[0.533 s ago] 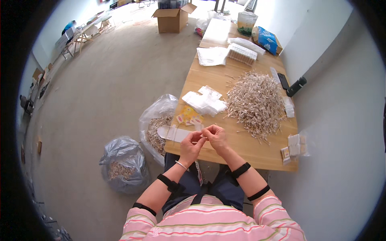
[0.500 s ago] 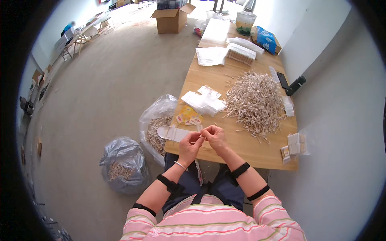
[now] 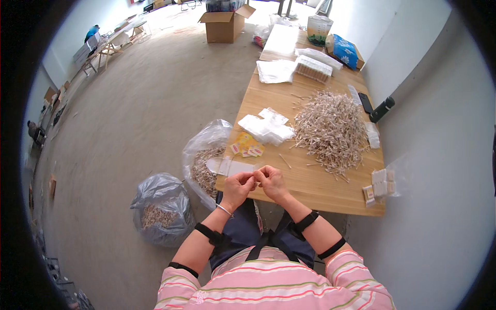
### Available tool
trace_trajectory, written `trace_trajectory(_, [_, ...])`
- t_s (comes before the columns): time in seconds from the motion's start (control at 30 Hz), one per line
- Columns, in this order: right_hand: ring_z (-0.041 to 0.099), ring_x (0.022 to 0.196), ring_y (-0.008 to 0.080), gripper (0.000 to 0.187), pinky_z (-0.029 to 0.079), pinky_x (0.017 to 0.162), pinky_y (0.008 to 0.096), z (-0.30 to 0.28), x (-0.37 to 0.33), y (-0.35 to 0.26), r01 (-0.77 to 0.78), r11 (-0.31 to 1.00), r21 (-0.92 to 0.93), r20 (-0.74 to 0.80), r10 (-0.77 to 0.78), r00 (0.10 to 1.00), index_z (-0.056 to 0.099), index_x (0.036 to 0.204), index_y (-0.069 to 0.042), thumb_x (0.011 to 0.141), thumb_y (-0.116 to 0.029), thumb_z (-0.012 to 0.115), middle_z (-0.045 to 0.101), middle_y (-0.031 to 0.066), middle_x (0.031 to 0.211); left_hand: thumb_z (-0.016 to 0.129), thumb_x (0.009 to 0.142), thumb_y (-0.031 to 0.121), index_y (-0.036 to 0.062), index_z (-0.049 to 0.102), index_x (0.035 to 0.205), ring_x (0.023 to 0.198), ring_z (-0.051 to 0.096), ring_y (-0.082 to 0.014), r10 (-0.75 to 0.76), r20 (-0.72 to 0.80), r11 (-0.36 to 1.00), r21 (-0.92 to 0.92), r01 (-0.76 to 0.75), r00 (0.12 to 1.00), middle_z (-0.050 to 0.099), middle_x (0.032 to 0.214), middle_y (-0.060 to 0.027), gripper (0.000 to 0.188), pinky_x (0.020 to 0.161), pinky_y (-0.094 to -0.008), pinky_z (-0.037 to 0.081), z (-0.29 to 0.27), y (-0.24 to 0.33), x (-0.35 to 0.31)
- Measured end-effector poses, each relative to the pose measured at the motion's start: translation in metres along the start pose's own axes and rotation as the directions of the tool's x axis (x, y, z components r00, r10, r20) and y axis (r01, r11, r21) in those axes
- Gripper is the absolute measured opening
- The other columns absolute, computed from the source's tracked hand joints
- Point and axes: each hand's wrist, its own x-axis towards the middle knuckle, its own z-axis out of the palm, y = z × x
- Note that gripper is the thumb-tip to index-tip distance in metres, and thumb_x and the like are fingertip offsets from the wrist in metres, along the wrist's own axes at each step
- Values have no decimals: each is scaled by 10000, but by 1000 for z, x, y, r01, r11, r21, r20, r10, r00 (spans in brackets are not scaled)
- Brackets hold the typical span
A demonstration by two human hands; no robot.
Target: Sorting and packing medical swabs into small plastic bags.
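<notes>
My left hand point(image 3: 237, 190) and my right hand point(image 3: 272, 184) meet over the table's near edge, fingertips pinched together and touching. Whatever lies between them is too small and covered to make out. Just beyond the fingers, a white round-ended strip point(image 3: 240, 168) juts past the table's left edge. Several yellow and white printed cards point(image 3: 249, 145) lie behind it, with a stack of clear plastic bags point(image 3: 264, 128) farther back. A single cotton swab point(image 3: 285, 161) rests to the right of the cards. The large heap of cotton swabs point(image 3: 330, 132) covers the table's right side.
Two plastic sacks of swabs, one clear point(image 3: 206, 165) and one greyish point(image 3: 161, 214), stand on the floor at left. Small filled packs point(image 3: 381, 183) sit at the table's right edge. A dark bottle point(image 3: 382, 109) and a phone point(image 3: 365, 102) lie by the wall. A cardboard box point(image 3: 221, 28) stands far back.
Both hands have drawn slightly down and closer together, their fingertips now meeting. The whole view has shifted a little. The loose swab shows more fully beside the right hand.
</notes>
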Motion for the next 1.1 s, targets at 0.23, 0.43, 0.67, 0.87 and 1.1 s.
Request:
trace_trajectory(0.23, [611, 618, 236, 206, 464, 575, 352, 20, -6, -11, 103, 962, -252, -15, -111, 994, 612, 809, 20, 863, -179, 616, 634, 164, 700, 629, 811, 131, -23, 653, 840, 592, 651, -144, 66, -122, 935, 354, -19, 990, 670, 671, -115, 159, 564, -280, 510, -13, -3, -1])
trace_trajectory(0.43, [611, 666, 334, 176, 468, 621, 397, 23, 3, -9, 225, 913, -339, -73, -264, 962, 576, 793, 7, 860, -154, 604, 621, 181, 726, 593, 858, 88, -36, 631, 868, 585, 635, -104, 8, -241, 989, 148, 29, 970, 656, 675, -65, 130, 542, -234, 531, -16, 7, -1])
trace_trajectory(0.67, [630, 706, 361, 172, 481, 613, 424, 30, 0, -23, 185, 909, -374, -26, -210, 977, 554, 844, -1, 826, -161, 615, 616, 195, 724, 583, 876, 72, -33, 624, 886, 636, 654, -117, 100, -262, 984, 166, -58, 960, 663, 707, -67, 112, 577, -240, 552, -18, 7, -4])
trace_trajectory(0.87, [631, 678, 375, 149, 497, 611, 451, 33, 13, -16, 146, 862, -486, -29, -183, 983, 505, 877, -25, 818, -134, 587, 633, 171, 719, 614, 871, 87, -40, 589, 945, 677, 659, -129, 111, -254, 988, 131, -80, 961, 667, 777, -84, 149, 614, -257, 558, -21, -12, -8])
trace_trajectory(1.1, [637, 662, 322, 134, 500, 562, 416, 47, 17, -12, 403, 565, -720, 151, -439, 886, 475, 825, -62, 825, -151, 576, 592, 148, 693, 640, 837, 51, -17, 490, 1016, 682, 648, -142, 123, -417, 990, 116, -81, 901, 633, 806, -98, 244, 599, -253, 541, -25, -3, -3])
